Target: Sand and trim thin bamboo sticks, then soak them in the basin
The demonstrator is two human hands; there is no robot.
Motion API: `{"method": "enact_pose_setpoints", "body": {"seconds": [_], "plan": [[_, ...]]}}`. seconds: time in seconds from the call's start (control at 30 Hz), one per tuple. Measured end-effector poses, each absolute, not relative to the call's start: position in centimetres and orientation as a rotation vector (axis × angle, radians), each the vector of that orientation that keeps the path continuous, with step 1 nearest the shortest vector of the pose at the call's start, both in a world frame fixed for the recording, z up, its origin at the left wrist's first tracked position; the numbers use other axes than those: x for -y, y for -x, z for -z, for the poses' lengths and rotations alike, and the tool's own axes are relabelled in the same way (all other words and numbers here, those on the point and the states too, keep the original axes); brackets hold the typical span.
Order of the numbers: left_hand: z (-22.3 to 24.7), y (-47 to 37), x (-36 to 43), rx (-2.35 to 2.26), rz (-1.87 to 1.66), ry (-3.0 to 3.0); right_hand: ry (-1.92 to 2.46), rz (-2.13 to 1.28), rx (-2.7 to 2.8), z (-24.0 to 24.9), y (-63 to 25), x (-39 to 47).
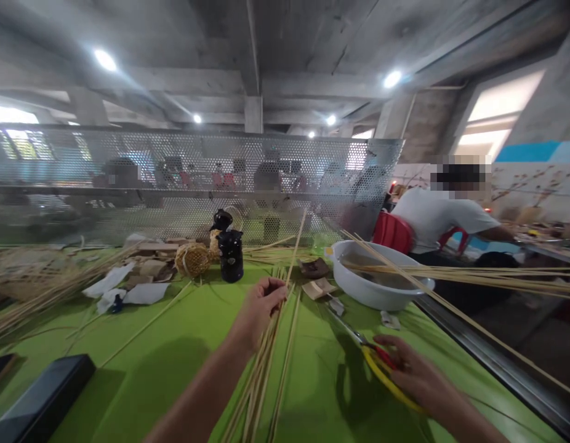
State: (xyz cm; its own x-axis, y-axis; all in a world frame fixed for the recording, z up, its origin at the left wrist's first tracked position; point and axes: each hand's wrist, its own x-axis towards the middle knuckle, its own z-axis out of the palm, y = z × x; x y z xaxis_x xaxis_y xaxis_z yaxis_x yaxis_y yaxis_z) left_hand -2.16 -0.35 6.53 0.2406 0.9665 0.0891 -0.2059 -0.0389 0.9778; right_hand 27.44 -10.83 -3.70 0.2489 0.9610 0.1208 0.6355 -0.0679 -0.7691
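Note:
My left hand is closed in a pinch on a pale flat strip, which looks like bamboo or cane and slants up and away. Beneath that hand a bundle of similar strips runs along the green table. On the right, my right hand is closed at the red and yellow handles of a pair of scissors. Their metal blades point away and to the left, low over the table. Part of the handles is hidden by my fingers.
A white basin with long strips across it stands right. Beyond are a black jar, a woven ball-like piece and paper scraps. A dark box lies near left. Behind a perforated screen people sit; another person sits right.

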Motion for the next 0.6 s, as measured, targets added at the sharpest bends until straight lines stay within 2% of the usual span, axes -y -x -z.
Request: {"method": "enact_pose_setpoints", "body": {"seconds": [0.13, 0.33, 0.6], "plan": [[-8.3, 2.6, -0.9, -0.823, -1.210, -1.246, 1.527, -0.971, 1.149, 2.2, -26.2, 11.0], [-7.8, 2.1, -2.1, -0.798, -1.228, -1.206, 1.279, -1.084, 0.826, 0.3, -21.3, 10.7], [-5.6, 1.2, -1.4, -0.778, -1.180, -1.211, 1.033, -1.190, 0.977, -1.4, -15.2, 7.8]]}}
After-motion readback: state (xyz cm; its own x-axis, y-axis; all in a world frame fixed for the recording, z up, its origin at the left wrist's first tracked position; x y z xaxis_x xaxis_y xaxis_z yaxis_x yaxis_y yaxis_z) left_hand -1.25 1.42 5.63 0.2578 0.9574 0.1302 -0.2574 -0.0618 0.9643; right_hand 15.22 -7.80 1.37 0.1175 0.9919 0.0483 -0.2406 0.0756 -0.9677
